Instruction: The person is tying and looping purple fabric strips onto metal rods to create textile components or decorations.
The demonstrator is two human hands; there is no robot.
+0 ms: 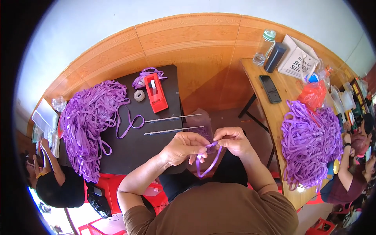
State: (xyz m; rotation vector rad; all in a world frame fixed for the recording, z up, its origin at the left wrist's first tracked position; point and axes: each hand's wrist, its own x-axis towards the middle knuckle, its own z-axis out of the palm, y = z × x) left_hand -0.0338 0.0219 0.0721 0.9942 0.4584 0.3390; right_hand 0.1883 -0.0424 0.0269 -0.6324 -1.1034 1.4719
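Between my two hands, over my lap, runs a purple ribbon [205, 172] that hangs down in a loop. My left hand [186, 148] pinches it with thumb and forefinger at a knotted or twisted part. Close beside, my right hand [234, 141] pinches the same ribbon between thumb and fingertips. Two thin metal rods [174, 130] lie on the dark table [129, 154] and stick out past its right edge near my left hand. A large heap of purple ribbon [84, 125] covers the table's left part, with one loose strand curling toward the rods.
A red tape dispenser [156, 94] and a tape roll [139, 95] stand at the back of the dark table. On the wooden table [250, 72] at right are a phone [270, 89], bottles [275, 57], a paper bag [297, 58] and another ribbon heap [311, 145]. People sit at both sides.
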